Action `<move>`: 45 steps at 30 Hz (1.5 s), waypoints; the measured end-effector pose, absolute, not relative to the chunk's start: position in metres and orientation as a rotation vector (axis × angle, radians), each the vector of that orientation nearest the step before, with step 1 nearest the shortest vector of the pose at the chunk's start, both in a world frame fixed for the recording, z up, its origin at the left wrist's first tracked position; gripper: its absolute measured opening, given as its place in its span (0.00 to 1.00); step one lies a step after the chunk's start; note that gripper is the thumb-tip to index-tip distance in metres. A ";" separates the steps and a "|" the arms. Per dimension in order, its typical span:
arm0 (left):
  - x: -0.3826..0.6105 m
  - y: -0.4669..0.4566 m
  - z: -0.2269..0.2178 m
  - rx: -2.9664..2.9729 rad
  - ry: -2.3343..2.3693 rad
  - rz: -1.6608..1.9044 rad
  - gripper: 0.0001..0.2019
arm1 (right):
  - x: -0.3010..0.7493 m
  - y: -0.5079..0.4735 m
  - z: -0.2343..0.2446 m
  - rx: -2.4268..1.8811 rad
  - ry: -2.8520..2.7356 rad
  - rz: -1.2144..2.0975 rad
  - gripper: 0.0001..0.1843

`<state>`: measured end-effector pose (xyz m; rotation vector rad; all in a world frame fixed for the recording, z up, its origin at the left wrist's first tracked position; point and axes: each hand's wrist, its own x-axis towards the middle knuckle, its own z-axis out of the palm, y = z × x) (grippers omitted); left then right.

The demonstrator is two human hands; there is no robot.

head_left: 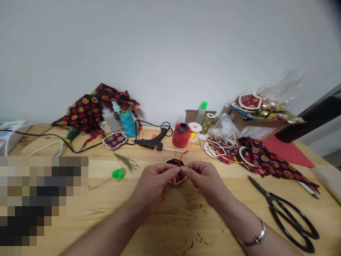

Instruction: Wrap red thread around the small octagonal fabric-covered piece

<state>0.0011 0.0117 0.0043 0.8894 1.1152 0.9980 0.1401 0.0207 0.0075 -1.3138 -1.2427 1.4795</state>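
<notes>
My left hand [162, 175] and my right hand [198, 173] meet at the middle of the table, thumbs and fingertips pinched close together. Between them runs a red cord [182, 156], its free end standing up past the fingertips. Just beneath the fingers is a small octagonal frame [170, 161] with a pale rim and dark patterned fabric inside; my fingers cover part of it. A bracelet circles my right wrist. Behind the hands stands a spool of red cord [182, 137].
A black glue gun [151, 143] lies behind my hands. Large black scissors [282, 209] rest at right. A flower-shaped fabric piece [115, 139] with a green tassel and a green cap [118, 174] are at left. Patterned fabric [277, 160] and a packed cardboard box [255, 129] occupy the back right.
</notes>
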 end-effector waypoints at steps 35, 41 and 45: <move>0.003 0.012 0.008 0.844 1.178 1.098 0.05 | 0.142 -0.001 -0.001 -1.129 -2.012 0.363 0.07; 0.003 0.013 -0.001 0.545 0.966 1.032 0.04 | 0.141 -0.002 -0.016 -0.992 -2.362 -0.079 0.09; -0.001 0.015 -0.005 0.486 0.864 1.002 0.06 | 0.142 -0.001 -0.012 -0.943 -2.435 -0.141 0.10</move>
